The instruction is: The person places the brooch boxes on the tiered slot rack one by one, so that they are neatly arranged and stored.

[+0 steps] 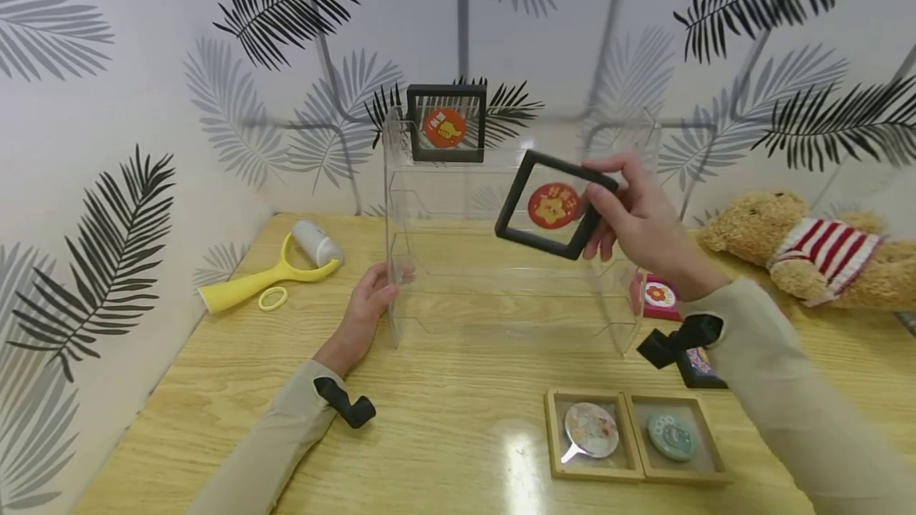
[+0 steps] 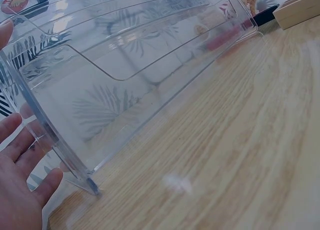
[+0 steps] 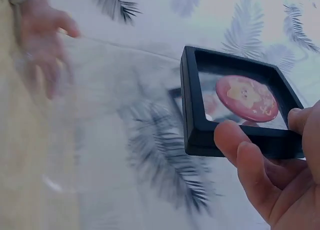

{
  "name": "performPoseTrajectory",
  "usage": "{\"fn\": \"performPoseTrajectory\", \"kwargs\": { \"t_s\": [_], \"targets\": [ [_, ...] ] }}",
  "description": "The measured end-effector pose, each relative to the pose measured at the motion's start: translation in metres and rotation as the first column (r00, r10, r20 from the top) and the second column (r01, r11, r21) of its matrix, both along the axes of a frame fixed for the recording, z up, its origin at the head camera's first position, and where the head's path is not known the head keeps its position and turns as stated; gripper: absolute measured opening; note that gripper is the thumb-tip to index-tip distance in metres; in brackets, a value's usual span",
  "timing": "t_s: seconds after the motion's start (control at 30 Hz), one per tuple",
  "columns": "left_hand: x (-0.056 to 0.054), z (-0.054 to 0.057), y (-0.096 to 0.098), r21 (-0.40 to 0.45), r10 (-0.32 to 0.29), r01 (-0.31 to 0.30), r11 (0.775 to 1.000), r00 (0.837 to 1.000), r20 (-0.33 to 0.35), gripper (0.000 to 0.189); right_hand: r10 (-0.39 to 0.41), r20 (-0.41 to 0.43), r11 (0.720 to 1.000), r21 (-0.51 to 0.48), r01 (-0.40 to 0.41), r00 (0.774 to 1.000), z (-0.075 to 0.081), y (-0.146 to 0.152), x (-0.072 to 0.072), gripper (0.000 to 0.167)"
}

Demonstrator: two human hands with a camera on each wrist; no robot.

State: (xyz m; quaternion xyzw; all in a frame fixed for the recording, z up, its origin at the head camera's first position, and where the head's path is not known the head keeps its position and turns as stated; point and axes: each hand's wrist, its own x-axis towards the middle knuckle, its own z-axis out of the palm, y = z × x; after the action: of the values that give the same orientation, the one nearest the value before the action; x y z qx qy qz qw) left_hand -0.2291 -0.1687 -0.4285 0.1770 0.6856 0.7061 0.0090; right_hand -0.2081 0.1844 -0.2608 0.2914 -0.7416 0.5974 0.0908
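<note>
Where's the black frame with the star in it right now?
In the head view, the black frame is in the person's right hand, in front of the clear rack, below and right of the thumbs-up frame.

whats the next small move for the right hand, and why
Probably ease the held frame onto the top of the clear stand, right of the other black frame: the right hand grips it, tilted, in front of the stand, room shows there, and the left hand is at the stand's side.
</note>
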Motion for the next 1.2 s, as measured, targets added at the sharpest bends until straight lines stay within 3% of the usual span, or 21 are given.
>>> {"fn": "performPoseTrajectory", "kwargs": {
  "t_s": [0.2, 0.33, 0.47, 0.63, 0.9, 1.0, 1.2],
  "targets": [
    [0.001, -0.001, 0.000, -0.005, -0.008, 0.008, 1.000, 1.000, -0.005, 0.055, -0.059, -0.038, 0.995, -0.086, 0.056, 0.998, 0.041, 0.019, -0.019, 0.025],
    [0.000, 0.000, -0.001, -0.005, -0.006, 0.006, 1.000, 1.000, -0.011, 0.055, -0.218, -0.129, 0.975, 0.001, 0.220, 0.967, 0.060, 0.025, -0.032, 0.029],
    [0.001, 0.001, -0.002, -0.012, -0.005, 0.005, 1.000, 1.000, -0.010, 0.055, -0.347, -0.137, 0.921, 0.134, 0.365, 0.928, 0.070, 0.025, -0.045, 0.033],
    [0.000, 0.000, -0.003, -0.014, -0.005, 0.005, 1.000, 1.000, -0.007, 0.054, -0.372, -0.118, 0.891, 0.233, 0.390, 0.921, 0.072, 0.020, -0.058, 0.034],
    [0.002, 0.001, 0.000, -0.010, -0.001, 0.001, 1.000, 1.000, -0.002, 0.054, -0.380, -0.164, 0.845, 0.339, 0.414, 0.910, 0.078, 0.013, -0.073, 0.038],
    [0.002, 0.002, 0.000, -0.015, -0.006, 0.006, 1.000, 1.000, 0.004, 0.054, -0.374, -0.178, 0.820, 0.395, 0.414, 0.910, 0.079, 0.015, -0.077, 0.039],
    [0.001, 0.002, -0.001, -0.020, -0.007, 0.007, 1.000, 1.000, 0.005, 0.053, -0.359, -0.214, 0.800, 0.431, 0.418, 0.908, 0.079, 0.015, -0.081, 0.036]
  ]
}}
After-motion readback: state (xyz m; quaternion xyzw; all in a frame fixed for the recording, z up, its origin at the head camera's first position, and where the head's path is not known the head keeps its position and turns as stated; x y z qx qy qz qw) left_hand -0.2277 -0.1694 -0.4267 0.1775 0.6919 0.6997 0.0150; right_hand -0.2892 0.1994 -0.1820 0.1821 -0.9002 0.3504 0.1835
